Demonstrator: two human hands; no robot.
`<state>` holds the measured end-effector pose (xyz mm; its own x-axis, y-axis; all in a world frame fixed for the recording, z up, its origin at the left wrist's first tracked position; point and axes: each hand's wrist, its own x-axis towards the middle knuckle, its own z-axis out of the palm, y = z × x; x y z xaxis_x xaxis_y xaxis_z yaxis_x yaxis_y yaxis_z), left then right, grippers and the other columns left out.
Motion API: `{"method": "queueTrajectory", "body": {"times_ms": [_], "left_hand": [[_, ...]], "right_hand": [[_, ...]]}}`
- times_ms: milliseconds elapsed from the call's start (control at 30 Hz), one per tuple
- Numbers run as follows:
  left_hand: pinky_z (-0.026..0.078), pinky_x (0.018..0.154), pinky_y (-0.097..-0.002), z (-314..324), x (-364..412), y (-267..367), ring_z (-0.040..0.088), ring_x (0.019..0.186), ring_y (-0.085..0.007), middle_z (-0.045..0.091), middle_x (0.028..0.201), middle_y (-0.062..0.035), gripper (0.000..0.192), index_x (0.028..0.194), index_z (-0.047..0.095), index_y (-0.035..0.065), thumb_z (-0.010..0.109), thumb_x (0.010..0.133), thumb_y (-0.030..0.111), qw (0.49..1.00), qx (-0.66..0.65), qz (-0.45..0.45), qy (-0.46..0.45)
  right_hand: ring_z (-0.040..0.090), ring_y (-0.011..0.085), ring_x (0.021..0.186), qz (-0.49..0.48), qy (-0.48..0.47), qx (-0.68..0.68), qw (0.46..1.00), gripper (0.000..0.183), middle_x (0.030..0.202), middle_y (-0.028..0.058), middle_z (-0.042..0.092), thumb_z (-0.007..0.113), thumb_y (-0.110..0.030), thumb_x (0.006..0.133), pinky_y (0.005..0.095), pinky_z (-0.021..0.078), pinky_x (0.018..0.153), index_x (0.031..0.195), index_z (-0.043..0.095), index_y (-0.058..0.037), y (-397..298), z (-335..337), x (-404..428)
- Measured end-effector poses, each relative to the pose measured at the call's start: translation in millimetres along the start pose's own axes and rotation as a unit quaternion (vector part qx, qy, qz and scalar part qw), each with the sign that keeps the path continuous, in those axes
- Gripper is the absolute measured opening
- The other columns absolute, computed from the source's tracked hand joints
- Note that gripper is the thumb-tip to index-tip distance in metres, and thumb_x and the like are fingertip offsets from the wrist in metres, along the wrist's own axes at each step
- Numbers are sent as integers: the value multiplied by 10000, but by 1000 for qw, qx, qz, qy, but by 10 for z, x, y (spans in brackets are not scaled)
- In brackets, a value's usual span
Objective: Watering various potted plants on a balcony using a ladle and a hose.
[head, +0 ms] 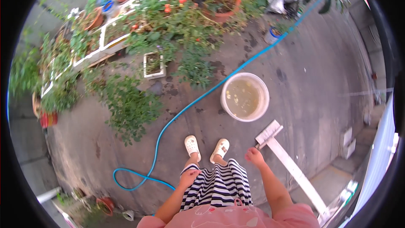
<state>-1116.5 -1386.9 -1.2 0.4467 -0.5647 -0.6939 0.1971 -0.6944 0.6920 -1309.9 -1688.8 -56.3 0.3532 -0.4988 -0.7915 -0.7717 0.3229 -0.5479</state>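
Note:
My left hand [190, 177] hangs in front of the black-and-white striped garment [215, 185], its fingers loosely curled. Out to the right is my right hand [254, 155], also curled. Just beyond its fingers is the lower end of a thin bar along a small white block [268, 132]; whether the hand touches the bar is unclear. From that block a long white beam [297, 172] runs toward the lower right. Ahead of my white clogs [191, 145] stands a round white bucket [223, 101] with cloudy water [242, 99] and pale floating bits.
A blue hose [190, 104] crosses the dark floor, passing beside the bucket and looping at lower left. Leafy plants [133, 110], white planter boxes [91, 57], a small white planter [155, 75] and a terracotta pot [221, 16] line the far side. A small potted plant [272, 36] stands beyond the hose.

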Motion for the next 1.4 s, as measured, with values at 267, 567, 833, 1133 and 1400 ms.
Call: {"method": "queueTrajectory", "body": {"times_ms": [267,567,833,1133,1400], "left_hand": [[399,609,-192,-377,240,-26,495,659,-68,581,728,-5,163,835,640,44,522,799,150,992,-98,-71,-22],[397,576,-181,-596,300,3,489,612,-66,568,687,-7,158,775,610,14,500,793,126,976,-175,-127,-5],[438,640,-203,-642,245,-73,533,672,-86,593,743,-30,172,803,607,18,503,796,155,984,-122,-129,-9],[425,624,-248,-633,222,-22,564,663,-132,614,718,-47,250,766,639,77,472,771,263,992,-79,-91,44],[414,694,-287,-565,109,16,574,742,-184,626,759,-65,263,758,646,90,448,786,260,995,-79,-66,13]], "right_hand": [[588,142,603,85,58,68,992,216,683,78,591,495,-174,786,254,466,540,916,525,-3,209,131,-191],[574,144,593,102,42,21,994,190,695,71,586,489,-173,796,256,469,536,901,520,-16,131,347,-186],[594,164,601,77,13,58,995,167,732,80,595,508,-159,801,277,494,539,907,508,-30,-26,451,275],[570,175,561,31,-62,17,997,120,707,88,580,461,-131,818,292,484,479,920,491,-74,-119,332,755],[559,167,552,43,-65,-7,997,151,710,81,566,437,-132,826,280,471,479,953,477,-61,-500,313,667]]}}
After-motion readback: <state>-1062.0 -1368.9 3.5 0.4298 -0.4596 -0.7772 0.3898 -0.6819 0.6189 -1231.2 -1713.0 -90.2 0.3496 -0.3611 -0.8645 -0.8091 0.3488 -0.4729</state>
